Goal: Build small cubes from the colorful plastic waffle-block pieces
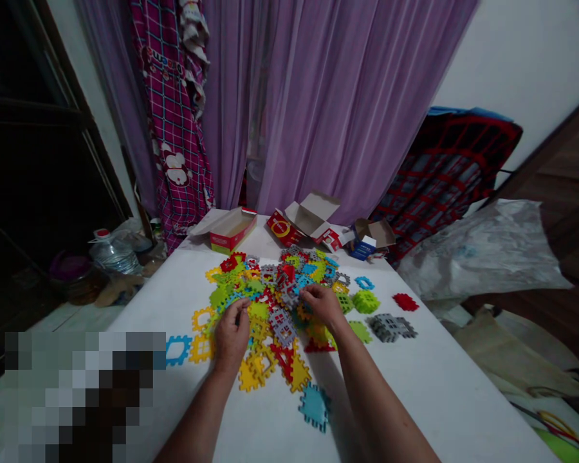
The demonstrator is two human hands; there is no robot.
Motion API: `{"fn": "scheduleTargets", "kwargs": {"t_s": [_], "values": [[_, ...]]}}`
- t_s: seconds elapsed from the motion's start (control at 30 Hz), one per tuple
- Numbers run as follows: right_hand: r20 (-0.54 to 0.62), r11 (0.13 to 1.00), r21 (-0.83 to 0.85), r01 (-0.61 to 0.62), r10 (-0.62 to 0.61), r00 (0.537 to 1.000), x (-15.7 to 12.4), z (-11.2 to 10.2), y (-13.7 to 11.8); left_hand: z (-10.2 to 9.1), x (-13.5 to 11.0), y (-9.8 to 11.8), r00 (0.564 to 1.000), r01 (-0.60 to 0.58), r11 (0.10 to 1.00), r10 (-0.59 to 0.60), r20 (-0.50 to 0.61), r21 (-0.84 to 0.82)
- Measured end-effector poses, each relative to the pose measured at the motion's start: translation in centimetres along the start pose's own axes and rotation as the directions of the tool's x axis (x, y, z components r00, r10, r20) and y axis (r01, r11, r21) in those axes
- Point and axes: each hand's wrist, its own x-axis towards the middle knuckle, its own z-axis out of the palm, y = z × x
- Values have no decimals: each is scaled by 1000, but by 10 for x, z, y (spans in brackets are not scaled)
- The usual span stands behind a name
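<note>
A heap of flat interlocking plastic tiles [270,296] in yellow, green, red, grey and blue lies on the white table [439,379]. My left hand [231,334] rests on the heap's left side, its fingers curled and pinched on a green tile. On the right side of the heap, my right hand [321,302] has its fingers closed on a grey tile [292,297]. A stack of green tiles [365,301], a grey stack [390,326] and a red tile [405,301] sit apart to the right. Near me lies a blue tile [314,405].
Open cardboard boxes [231,229] [309,218] [371,239] stand at the table's far edge before a purple curtain [328,96]. A water bottle [113,254] is off the left side. A crumpled plastic sheet [482,251] lies at the right. A blurred patch covers the lower left.
</note>
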Motion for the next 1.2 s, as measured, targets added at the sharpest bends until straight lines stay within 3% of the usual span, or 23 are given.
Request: {"fn": "scheduleTargets", "kwargs": {"t_s": [0.1, 0.27, 0.47, 0.6, 0.7, 0.83, 0.93, 1.1, 1.2], "values": [[-50, 998, 63, -17, 21, 999, -7, -12, 29, 1, 0, -2, 1000, -4, 1000, 4, 1, 3], [-91, 998, -41, -47, 43, 995, -18, -21, 46, 3, 2, -5, 1000, -2, 1000, 2, -5, 8], [-142, 974, -224, -21, -11, 990, -33, -24, 47, 3, 2, -7, 1000, -21, 1000, 21, -4, 23], [-162, 919, -386, 83, -156, 974, -39, -24, 41, 3, 1, -8, 999, -33, 999, 32, 9, 43], [-109, 862, -487, 141, -219, 970, -37, -24, 33, 3, 1, -8, 1000, -29, 998, 28, 8, 59], [-44, 847, -511, 146, -196, 980, -33, -21, 28, 3, 0, -7, 1000, -27, 998, 27, 11, 61], [-111, 860, -492, 135, -216, 970, -36, -16, 31, 3, 0, -6, 1000, -24, 997, 23, 18, 67], [-278, 865, -478, 154, -315, 908, -54, -8, 38, 3, 0, -6, 1000, -23, 997, 22, 18, 69], [-333, 864, -496, 88, -283, 899, -64, -4, 39, 3, 0, -6, 1000, -21, 997, 19, 20, 70]]}}
